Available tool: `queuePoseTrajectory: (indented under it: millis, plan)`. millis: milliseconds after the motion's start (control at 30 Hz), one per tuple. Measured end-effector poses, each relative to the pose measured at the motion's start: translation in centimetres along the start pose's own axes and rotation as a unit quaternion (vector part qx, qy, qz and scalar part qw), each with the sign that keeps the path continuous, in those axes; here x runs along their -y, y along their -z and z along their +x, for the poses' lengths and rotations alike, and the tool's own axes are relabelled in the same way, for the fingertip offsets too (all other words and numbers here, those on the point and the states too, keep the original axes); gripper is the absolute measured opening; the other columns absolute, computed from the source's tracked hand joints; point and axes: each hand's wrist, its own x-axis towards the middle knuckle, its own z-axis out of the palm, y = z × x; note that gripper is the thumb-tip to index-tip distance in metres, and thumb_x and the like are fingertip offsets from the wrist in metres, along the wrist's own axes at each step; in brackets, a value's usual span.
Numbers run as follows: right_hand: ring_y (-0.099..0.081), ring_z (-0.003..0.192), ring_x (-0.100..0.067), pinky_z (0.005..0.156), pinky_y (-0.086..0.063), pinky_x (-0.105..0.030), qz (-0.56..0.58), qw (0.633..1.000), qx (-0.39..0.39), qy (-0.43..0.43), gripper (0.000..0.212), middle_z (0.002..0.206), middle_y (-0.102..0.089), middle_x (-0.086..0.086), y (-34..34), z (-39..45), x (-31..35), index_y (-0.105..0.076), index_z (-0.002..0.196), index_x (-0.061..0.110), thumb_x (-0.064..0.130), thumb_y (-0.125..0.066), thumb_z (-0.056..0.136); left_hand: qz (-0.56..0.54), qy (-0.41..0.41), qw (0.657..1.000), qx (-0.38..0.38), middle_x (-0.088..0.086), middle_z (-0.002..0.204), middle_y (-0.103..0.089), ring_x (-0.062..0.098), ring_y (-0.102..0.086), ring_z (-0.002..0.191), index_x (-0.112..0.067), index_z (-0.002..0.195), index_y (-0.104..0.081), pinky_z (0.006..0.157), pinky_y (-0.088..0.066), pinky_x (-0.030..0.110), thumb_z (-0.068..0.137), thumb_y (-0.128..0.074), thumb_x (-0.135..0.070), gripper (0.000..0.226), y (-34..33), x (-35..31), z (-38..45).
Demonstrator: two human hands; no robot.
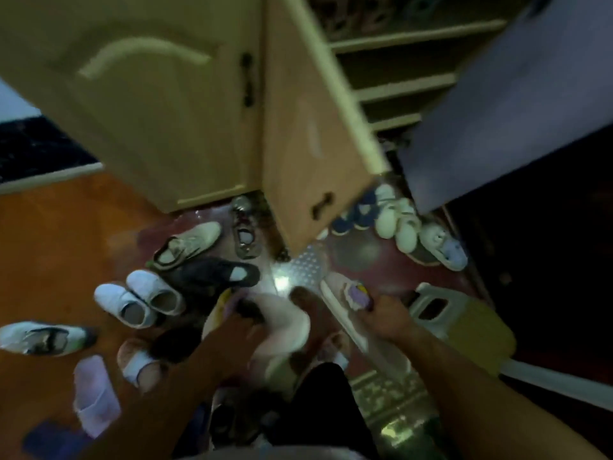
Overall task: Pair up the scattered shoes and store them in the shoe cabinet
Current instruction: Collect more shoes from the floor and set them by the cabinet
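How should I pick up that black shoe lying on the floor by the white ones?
Probably by the heel rim of the black shoe, coming from above on its right end. Its opening faces up there, showing a pale insole, so fingers could hook inside. Other shoes crowd its left end.

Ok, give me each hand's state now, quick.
Left hand: grips a pink slipper.
Right hand: grips the other pink slipper, the one with a purple charm.

The shoe cabinet [391,84] stands far from me, its open door [315,127] swung toward me. On the floor [49,247] left of the door lie scattered shoes, a pair of sneakers [142,300] side by side among them. More sneakers [401,220] cluster far right, below the shelves. A stool [461,327] sits near right.
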Motion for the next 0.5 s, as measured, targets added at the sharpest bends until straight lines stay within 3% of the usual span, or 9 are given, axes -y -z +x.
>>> queuePoseTrajectory:
  millis: [33,100,133,200,267,300,333,400,500]
  plan:
    - [-0.062,0.114,-0.035,0.092,-0.048,-0.036,0.021,1.000,-0.007,-0.002,0.042,0.123,-0.067,-0.014,2.3,-1.7,-2.8,-0.057,0.132,0.014,0.033,-0.059,0.095,-0.030,0.011,0.999,0.028,0.012,0.089,-0.075,0.022,-0.073,0.085,-0.011,0.098,-0.078,0.087,-0.043,0.029,0.089,-0.048,-0.025,0.035,-0.7,-4.0,0.8]
    - [-0.062,0.114,-0.035,0.093,-0.049,-0.036,0.074,0.996,-0.052,-0.006,0.045,0.123,-0.067,-0.014,6.9,-5.3,-8.1,-0.057,0.134,0.014,0.025,-0.065,0.091,-0.079,0.043,0.996,-0.029,0.013,0.117,-0.070,0.024,-0.063,0.113,-0.008,0.119,-0.069,0.098,-0.034,0.023,0.100,-0.053,-0.023,0.029,-1.6,-11.1,2.6]
    - [-0.060,0.119,-0.034,0.097,-0.048,-0.038,0.113,0.991,-0.077,-0.006,0.054,0.128,-0.065,-0.013,9.0,-7.4,-10.8,-0.052,0.140,0.015,0.021,-0.068,0.089,-0.083,0.035,0.996,-0.019,0.013,0.119,-0.067,0.024,-0.061,0.114,-0.008,0.122,-0.065,0.098,-0.036,0.025,0.100,-0.054,-0.031,0.033,-2.0,-14.8,3.3]
    - [-0.055,0.127,-0.029,0.105,-0.044,-0.035,0.149,0.982,-0.119,-0.005,0.067,0.139,-0.059,-0.008,12.5,-10.7,-14.8,-0.044,0.148,0.020,0.017,-0.070,0.087,-0.066,-0.006,0.998,-0.002,0.010,0.114,-0.065,0.024,-0.059,0.109,-0.011,0.122,-0.059,0.095,-0.043,0.034,0.093,-0.038,-0.062,0.062,-1.8,-21.1,4.8]
    - [-0.052,0.131,-0.025,0.104,-0.040,-0.026,0.151,0.975,-0.162,-0.008,0.066,0.142,-0.056,-0.004,14.2,-12.1,-17.6,-0.043,0.149,0.023,0.018,-0.066,0.087,-0.010,-0.073,0.997,0.017,0.013,0.117,-0.065,0.025,-0.058,0.114,-0.004,0.122,-0.063,0.101,-0.040,0.035,0.091,-0.012,-0.075,0.093,-2.4,-24.8,7.0]
    - [-0.052,0.131,-0.024,0.105,-0.039,-0.027,0.155,0.971,-0.180,-0.006,0.065,0.142,-0.056,-0.004,14.6,-12.3,-18.7,-0.043,0.148,0.023,0.017,-0.063,0.087,0.014,-0.087,0.996,-0.004,0.014,0.113,-0.067,0.026,-0.061,0.112,-0.004,0.116,-0.066,0.098,-0.040,0.032,0.096,-0.017,-0.069,0.084,-2.5,-26.0,8.1]
    - [-0.052,0.131,-0.024,0.106,-0.039,-0.028,0.158,0.968,-0.193,0.000,0.064,0.142,-0.057,-0.005,14.8,-12.2,-19.3,-0.044,0.148,0.023,0.014,-0.061,0.087,0.019,-0.087,0.995,-0.044,0.014,0.106,-0.067,0.027,-0.065,0.103,-0.004,0.107,-0.068,0.092,-0.043,0.030,0.100,-0.033,-0.055,0.062,-2.2,-27.3,8.9]
    - [-0.054,0.128,-0.024,0.104,-0.039,-0.026,0.162,0.961,-0.222,0.019,0.063,0.139,-0.059,-0.005,14.6,-12.0,-20.1,-0.047,0.146,0.020,0.006,-0.058,0.086,-0.016,-0.089,0.995,-0.052,0.017,0.098,-0.064,0.031,-0.064,0.092,-0.002,0.102,-0.065,0.087,-0.049,0.039,0.096,-0.055,-0.026,0.026,-1.7,-29.1,10.3]
    - [-0.052,0.129,-0.024,0.106,-0.037,-0.024,0.161,0.954,-0.253,0.004,0.062,0.139,-0.057,-0.006,14.1,-11.2,-20.7,-0.051,0.144,0.020,0.002,-0.056,0.085,0.010,-0.102,0.994,-0.048,0.017,0.116,-0.060,0.031,-0.058,0.109,-0.004,0.111,-0.064,0.094,-0.047,0.044,0.099,-0.054,-0.031,0.031,-1.0,-30.0,11.7]
